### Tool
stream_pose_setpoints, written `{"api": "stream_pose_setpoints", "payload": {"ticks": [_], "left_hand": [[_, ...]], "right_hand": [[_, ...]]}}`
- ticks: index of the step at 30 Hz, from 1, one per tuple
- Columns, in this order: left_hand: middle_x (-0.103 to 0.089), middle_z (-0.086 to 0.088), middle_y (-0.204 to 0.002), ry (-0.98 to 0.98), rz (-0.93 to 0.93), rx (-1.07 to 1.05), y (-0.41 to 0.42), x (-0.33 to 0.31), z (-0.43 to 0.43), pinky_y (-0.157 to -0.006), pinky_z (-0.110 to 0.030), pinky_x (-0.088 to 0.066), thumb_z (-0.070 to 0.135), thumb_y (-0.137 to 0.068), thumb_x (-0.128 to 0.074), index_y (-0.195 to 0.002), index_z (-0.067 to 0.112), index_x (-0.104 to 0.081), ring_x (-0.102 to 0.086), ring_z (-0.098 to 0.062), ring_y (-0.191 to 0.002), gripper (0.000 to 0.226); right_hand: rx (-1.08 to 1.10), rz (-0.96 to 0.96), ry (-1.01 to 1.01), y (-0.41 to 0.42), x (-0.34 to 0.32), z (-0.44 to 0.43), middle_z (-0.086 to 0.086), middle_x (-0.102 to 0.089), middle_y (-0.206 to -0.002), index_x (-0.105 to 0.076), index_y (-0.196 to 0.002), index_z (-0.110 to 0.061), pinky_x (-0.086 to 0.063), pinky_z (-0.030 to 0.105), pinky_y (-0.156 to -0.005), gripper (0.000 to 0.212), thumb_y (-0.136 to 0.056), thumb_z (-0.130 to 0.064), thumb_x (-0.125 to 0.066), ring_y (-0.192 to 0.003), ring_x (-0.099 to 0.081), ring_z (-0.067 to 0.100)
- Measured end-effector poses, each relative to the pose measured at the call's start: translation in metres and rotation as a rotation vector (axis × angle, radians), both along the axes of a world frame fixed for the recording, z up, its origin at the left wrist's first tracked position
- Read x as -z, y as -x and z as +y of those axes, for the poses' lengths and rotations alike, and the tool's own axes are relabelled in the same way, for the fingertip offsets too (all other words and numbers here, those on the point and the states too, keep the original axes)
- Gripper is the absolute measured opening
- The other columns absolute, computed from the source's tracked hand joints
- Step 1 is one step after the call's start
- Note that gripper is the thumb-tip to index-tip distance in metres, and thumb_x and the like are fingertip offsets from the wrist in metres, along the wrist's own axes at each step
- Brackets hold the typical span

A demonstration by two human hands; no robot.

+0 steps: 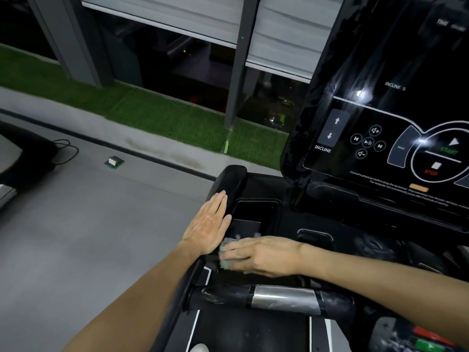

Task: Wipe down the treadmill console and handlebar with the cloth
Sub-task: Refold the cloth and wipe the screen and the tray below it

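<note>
Cloth [226, 252]: a small pale grey-green wad on the black deck of the treadmill, at about 6 o'clock in the view. It is mostly covered, and only its left edge shows past the fingertips.
Right hand [264, 255]: lies flat on top of the cloth with fingers stretched toward 9 o'clock, pressing it to the deck rather than clutching it. The thumb is out of sight.
Left hand [208, 224]: flat and holding nothing, fingers straight and together, pointing to 12 o'clock. It rests against the deck's outer left edge, just beside the cloth.
Tray deck [253, 212]: black, with sunken pockets at 12 o'clock of the cloth.
Side post [232, 181]: a rounded black piece at 12 o'clock of the left hand, whose fingertips touch it.
Handlebar [276, 298]: at 6 o'clock of the right hand, near but apart. Its long axis runs from 9 to 3 o'clock, with a silver plate [289, 301] in the middle and smeared black ends.
Console [393, 110]: a glossy, unlit, tilted panel at 2 o'clock of the cloth, well apart from both hands.
Coming move: the right hand carries the cloth and looks nearer to both targets. A pull toward 6 o'clock would likely meet the bar, with strokes then following its axis. The console would call for a longer reach to 2 o'clock.
Surroundings: grey floor [88, 224] at 9 o'clock with a small box [114, 162], and green turf [165, 115] and a window [190, 64] at 11 o'clock.
</note>
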State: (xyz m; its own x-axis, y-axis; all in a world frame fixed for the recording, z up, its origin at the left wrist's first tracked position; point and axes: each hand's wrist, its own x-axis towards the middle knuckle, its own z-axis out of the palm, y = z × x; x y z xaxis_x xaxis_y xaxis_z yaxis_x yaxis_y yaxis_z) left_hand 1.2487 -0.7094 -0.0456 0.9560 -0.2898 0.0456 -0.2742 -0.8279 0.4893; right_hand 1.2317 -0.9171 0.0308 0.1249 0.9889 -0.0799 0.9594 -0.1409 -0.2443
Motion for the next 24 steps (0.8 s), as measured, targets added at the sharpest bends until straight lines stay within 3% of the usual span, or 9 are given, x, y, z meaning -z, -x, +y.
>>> {"api": "stream_pose_setpoints", "payload": {"ticks": [5, 8, 13, 19, 24], "left_hand": [[-0.005, -0.005, -0.165, -0.017, -0.001, -0.012, -0.001, 0.001, -0.002, -0.116, -0.018, 0.01, 0.053, -0.09, 0.003, -0.156, 0.006, -0.01, -0.002, -0.014, -0.152, 0.082], [-0.006, -0.005, -0.165, -0.017, -0.006, -0.021, -0.002, 0.002, -0.002, -0.117, -0.019, 0.008, 0.052, -0.092, 0.001, -0.156, 0.006, -0.01, -0.002, -0.014, -0.152, 0.08], [-0.005, -0.005, -0.165, -0.005, 0.007, -0.017, -0.001, 0.0, -0.002, -0.119, -0.021, 0.006, 0.05, -0.094, -0.002, -0.156, 0.006, -0.01, -0.002, -0.013, -0.152, 0.077], [-0.008, -0.006, -0.165, -0.01, -0.013, -0.026, -0.002, 0.0, -0.003, -0.117, -0.019, 0.008, 0.052, -0.091, 0.002, -0.156, 0.006, -0.012, -0.005, -0.015, -0.152, 0.081], [-0.007, -0.006, -0.165, 0.007, 0.001, -0.017, -0.002, 0.002, -0.002, -0.119, -0.021, 0.004, 0.052, -0.091, 0.001, -0.156, 0.005, -0.011, -0.004, -0.015, -0.152, 0.081]], "right_hand": [[0.368, 0.091, 0.082, 0.001, -0.021, -0.041, 0.003, -0.042, -0.148, -0.044, -0.143, -0.014, -0.035, 0.029, -0.112, 0.05, -0.097, -0.034, -0.054, -0.136, -0.039, 0.016], [0.536, 0.175, 0.093, 0.008, -0.021, -0.033, -0.003, -0.033, -0.154, -0.027, -0.151, -0.019, -0.023, 0.025, -0.118, 0.067, -0.094, -0.036, -0.057, -0.142, -0.028, 0.009], [0.608, 0.226, 0.082, 0.011, -0.008, -0.006, 0.0, -0.02, -0.159, -0.028, -0.15, -0.019, -0.007, 0.015, -0.114, 0.062, -0.096, -0.029, -0.057, -0.145, -0.018, 0.011], [0.559, 0.244, 0.15, 0.001, -0.022, -0.058, -0.004, -0.036, -0.151, -0.038, -0.145, -0.021, -0.029, 0.031, -0.116, 0.063, -0.09, -0.031, -0.066, -0.14, -0.03, 0.006], [0.437, 0.105, 0.182, 0.0, -0.003, 0.009, 0.006, -0.035, -0.153, -0.033, -0.148, -0.015, -0.038, 0.044, -0.109, 0.061, -0.094, -0.031, -0.058, -0.141, -0.032, 0.018]]}}
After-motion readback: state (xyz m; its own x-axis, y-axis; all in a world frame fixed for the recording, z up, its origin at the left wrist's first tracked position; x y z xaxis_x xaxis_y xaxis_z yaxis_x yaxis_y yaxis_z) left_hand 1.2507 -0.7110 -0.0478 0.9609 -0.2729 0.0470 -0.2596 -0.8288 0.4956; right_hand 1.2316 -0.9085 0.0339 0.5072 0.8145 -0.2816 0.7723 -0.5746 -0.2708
